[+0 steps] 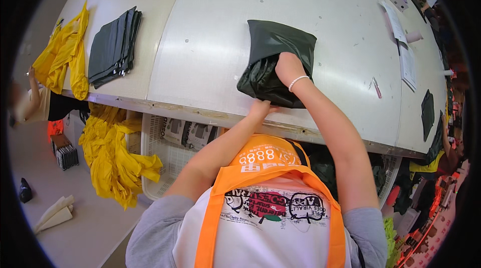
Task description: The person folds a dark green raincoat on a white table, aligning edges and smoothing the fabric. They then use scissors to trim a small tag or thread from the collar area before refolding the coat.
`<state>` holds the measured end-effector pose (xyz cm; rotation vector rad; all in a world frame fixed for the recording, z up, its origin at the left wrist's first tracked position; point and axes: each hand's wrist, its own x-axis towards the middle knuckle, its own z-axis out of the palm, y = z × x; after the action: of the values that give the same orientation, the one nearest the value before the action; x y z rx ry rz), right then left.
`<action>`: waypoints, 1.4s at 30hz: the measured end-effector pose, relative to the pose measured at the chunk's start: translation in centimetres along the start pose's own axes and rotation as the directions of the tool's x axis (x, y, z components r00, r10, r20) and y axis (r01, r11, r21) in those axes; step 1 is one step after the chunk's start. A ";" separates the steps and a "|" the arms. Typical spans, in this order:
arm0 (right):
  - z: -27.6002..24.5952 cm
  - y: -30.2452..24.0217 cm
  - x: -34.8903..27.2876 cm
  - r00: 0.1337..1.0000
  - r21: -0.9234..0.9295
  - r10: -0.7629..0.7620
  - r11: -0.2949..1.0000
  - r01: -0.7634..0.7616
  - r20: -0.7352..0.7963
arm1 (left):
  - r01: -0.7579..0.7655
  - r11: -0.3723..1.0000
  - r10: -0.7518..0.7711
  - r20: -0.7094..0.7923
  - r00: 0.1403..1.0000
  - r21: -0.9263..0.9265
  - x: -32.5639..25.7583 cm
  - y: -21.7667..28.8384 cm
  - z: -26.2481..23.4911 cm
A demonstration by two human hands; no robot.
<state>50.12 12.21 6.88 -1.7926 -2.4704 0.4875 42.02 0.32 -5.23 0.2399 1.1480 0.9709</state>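
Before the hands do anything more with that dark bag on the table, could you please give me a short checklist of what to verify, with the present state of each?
1. Right hand inside the dark plastic bag: ok, it is pushed into the opening, wrist showing.
2. Left hand on the bag's lower edge: ok, it touches near the table edge.
3. Bag fully on the table: ok, though close to the edge.
4. Contents of the bag: cannot tell, hidden by the plastic.
5. Stack of dark bags within reach: ok, lying flat to the left.
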 end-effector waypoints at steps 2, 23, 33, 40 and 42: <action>0.4 0.1 0.0 0.996 0.098 0.074 0.993 -0.068 -0.054 | 0.111 0.923 -0.180 0.158 0.971 0.369 -0.9 0.6 -0.3; 3.2 6.8 -2.1 0.976 0.983 0.184 0.113 -0.142 0.120 | -0.568 -0.054 0.643 0.464 0.609 0.821 -3.4 7.5 9.5; 3.4 10.1 -0.7 0.947 -0.093 -0.256 0.966 0.242 -0.195 | -0.239 -0.481 0.467 0.477 0.744 0.843 3.1 7.9 10.3; 6.4 10.8 0.3 0.972 0.178 0.217 0.964 -0.199 -0.088 | -0.237 -0.248 0.641 0.342 0.687 0.939 7.4 7.7 6.4; 5.5 10.4 0.5 0.963 0.189 0.271 0.946 -0.263 -0.017 | -0.159 -0.190 0.525 0.237 0.817 0.969 7.9 7.9 6.1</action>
<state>58.25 14.30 -1.35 -2.0426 -2.0836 0.6624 43.56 12.71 -2.87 1.9050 1.9813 0.3149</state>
